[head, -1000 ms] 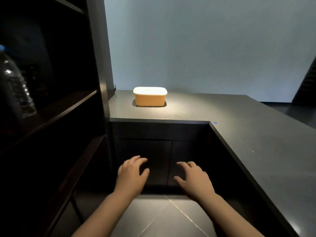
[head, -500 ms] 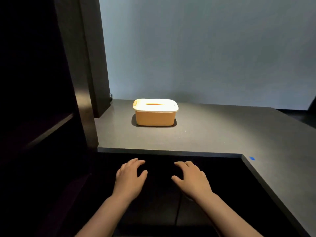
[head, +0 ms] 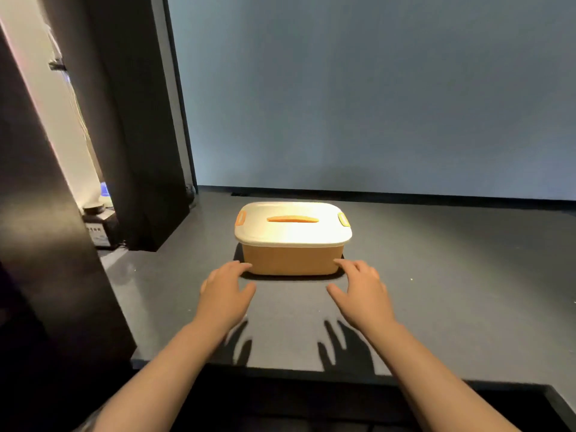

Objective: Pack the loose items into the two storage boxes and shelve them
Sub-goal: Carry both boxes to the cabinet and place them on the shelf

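Orange plastic storage box (head: 290,260) with a cream snap-on lid (head: 293,232) sits toward the back of the dark grey table (head: 452,275), near the pale wall and well right of the dark shelving upright (head: 137,151).

Head view. Lid is on; an orange bar handle (head: 292,218) runs along its centre, with an orange clip (head: 240,218) at the left end and a yellow-green clip (head: 343,219) at the right. Left hand (head: 223,294) hovers at the box's near-left corner, fingers spread and relaxed, tips at or just touching the wall; contact cannot be confirmed. Right hand (head: 363,293) mirrors it at the near-right corner, fingers likewise spread, holding nothing. Both cast shadows on the table, so they appear raised off it.

Judged step: taking hold of the closed box to carry it to the shelf. Doing it well likely means sliding both hands round the short ends under the lid rim, gripping evenly, and lifting level so the contents do not shift. Both clips are worth a check before lifting; whether they are latched cannot be told.

Writing: none legible on box or lid. A small dark container (head: 99,229) sits low in the gap behind the shelving and carries a pale label, too blurred to read.
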Tool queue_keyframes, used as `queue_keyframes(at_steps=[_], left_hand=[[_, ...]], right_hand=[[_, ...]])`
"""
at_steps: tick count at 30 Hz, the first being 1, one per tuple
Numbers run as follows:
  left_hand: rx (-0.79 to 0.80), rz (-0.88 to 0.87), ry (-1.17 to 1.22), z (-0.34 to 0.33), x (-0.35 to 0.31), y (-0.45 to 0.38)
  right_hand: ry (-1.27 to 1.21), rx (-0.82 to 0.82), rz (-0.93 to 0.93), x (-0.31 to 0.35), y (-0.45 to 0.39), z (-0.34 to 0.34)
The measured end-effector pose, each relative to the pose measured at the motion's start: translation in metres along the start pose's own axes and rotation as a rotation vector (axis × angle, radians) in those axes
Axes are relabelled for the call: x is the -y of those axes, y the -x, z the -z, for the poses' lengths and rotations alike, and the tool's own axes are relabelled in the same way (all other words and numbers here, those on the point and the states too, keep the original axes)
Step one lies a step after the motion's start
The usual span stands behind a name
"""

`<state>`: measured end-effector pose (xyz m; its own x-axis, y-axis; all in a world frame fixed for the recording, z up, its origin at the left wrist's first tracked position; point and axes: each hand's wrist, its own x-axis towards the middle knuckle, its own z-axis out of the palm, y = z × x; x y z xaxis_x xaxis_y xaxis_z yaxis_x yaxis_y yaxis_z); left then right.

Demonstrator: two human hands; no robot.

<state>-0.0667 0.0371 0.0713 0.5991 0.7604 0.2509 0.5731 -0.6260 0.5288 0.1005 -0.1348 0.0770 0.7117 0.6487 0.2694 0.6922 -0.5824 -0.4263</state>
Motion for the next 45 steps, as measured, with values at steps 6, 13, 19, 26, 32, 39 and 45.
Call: queue_keyframes(at_steps=[6, 13, 19, 26, 32, 39, 45], left_hand=[[-0.087, 0.043, -0.011, -0.024, -0.001, -0.111], [0.093, 0.160, -0.018, -0.058, 0.022, -0.188], [0.182, 0.250, 0.053, -0.072, 0.034, -0.235], [0.158, 0.303, 0.054, -0.084, 0.046, -0.255], [0.185, 0.363, 0.182, -0.077, 0.045, -0.241], [-0.035, 0.535, 0.297, -0.053, 0.048, -0.141], [-0.300, 0.740, 0.333, -0.029, 0.035, -0.022]], right_hand=[[0.006, 0.003, 0.026, -0.026, -0.120, -0.020], [0.090, 0.160, -0.014, -0.047, -0.217, -0.058], [-0.160, 0.119, -0.186, -0.058, -0.255, -0.076], [-0.262, 0.101, -0.252, -0.065, -0.259, -0.084], [-0.267, 0.226, -0.252, -0.067, -0.258, -0.078], [-0.374, 0.423, -0.098, -0.063, -0.247, -0.079], [-0.394, 0.604, 0.149, -0.028, -0.223, -0.089]])
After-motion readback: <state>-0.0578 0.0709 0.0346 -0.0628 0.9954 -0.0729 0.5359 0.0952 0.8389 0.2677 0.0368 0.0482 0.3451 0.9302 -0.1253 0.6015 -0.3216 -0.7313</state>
